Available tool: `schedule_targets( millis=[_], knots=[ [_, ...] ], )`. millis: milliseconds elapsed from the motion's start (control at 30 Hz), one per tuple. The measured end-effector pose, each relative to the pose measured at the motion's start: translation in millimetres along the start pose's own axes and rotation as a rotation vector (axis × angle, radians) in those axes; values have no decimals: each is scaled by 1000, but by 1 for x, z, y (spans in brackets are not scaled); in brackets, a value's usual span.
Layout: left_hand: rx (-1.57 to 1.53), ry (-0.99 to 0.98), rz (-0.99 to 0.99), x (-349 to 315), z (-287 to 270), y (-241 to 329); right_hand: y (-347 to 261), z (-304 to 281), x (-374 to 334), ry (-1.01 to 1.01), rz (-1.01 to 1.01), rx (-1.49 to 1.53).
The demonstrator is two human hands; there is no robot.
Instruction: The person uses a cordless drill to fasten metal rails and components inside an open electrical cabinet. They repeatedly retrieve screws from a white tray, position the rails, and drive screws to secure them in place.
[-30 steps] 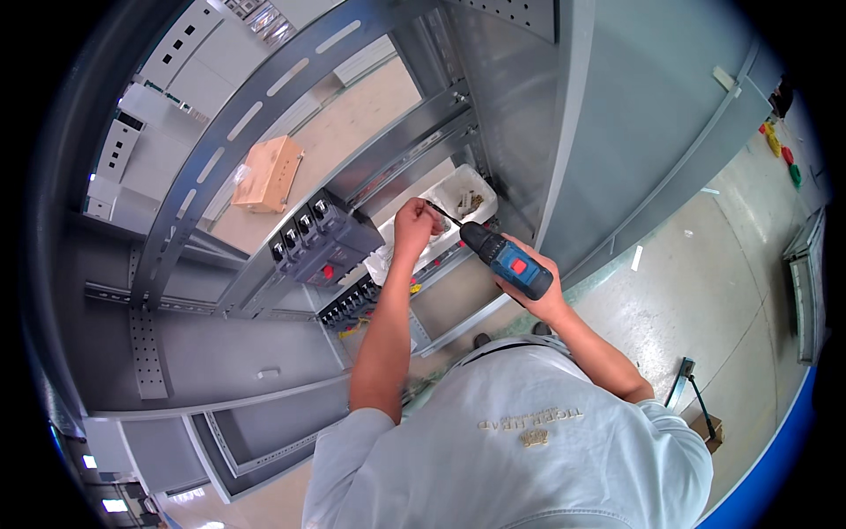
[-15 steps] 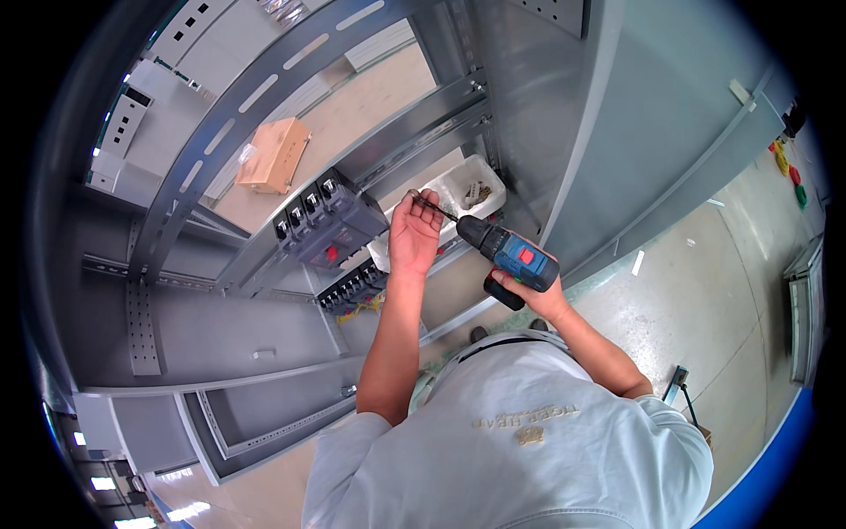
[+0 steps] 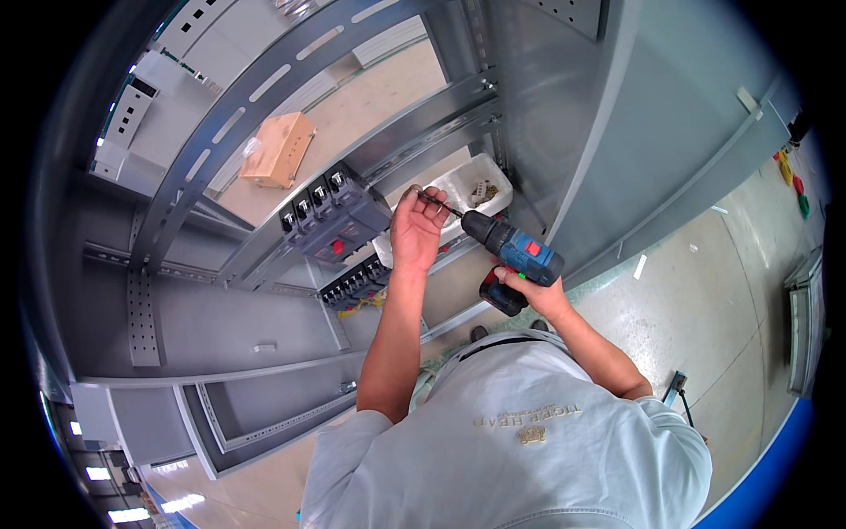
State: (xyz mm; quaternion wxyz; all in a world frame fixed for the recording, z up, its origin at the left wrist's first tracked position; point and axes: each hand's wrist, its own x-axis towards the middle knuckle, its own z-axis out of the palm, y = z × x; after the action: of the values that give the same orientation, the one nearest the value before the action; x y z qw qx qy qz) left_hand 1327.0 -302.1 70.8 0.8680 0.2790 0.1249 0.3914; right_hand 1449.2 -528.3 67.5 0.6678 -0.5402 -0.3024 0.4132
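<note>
In my right hand [image 3: 539,293] is a blue and black cordless drill [image 3: 529,253], gripped by its handle, with the battery low and toward the left. A long dark bit [image 3: 445,208] runs from its chuck up and left to my left hand [image 3: 418,236]. That hand is palm up, its fingers curled and pinching at the bit's far end. Whether a small screw sits at the tip is too small to tell. Just left of the left hand is a dark grey circuit breaker [image 3: 339,216] with a red button, mounted on the cabinet's rails.
A white foam tray [image 3: 498,176] holding small hardware lies behind my hands. A lower row of black terminals [image 3: 352,286] has yellow wires. The grey cabinet frame [image 3: 251,101] surrounds the left side; a large grey panel [image 3: 656,150] stands right. A wooden box [image 3: 280,150] sits beyond the frame.
The drill has turned slightly in my right hand, so more of its battery and red trim shows. The left hand stays at the bit's end. The whole view has shifted a little.
</note>
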Motion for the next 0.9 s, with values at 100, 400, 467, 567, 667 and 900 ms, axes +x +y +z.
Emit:
schedule_targets(
  millis=[100,400,467,567,667,900],
  knots=[
    [-37,36,42,2,7,-2,7,7,3,-7,2,0],
    [-451,147,136,31,17,2,4,47,39,52,-505,-432],
    [-482,137,141,37,16,2,5,50,44,53,-532,-463],
    [-545,98,128,42,13,2,6,51,48,48,-526,-489],
    [-541,124,137,41,14,0,1,53,48,54,-599,-500],
    [-536,145,152,43,11,-2,-1,52,48,48,-606,-541]
  ],
)
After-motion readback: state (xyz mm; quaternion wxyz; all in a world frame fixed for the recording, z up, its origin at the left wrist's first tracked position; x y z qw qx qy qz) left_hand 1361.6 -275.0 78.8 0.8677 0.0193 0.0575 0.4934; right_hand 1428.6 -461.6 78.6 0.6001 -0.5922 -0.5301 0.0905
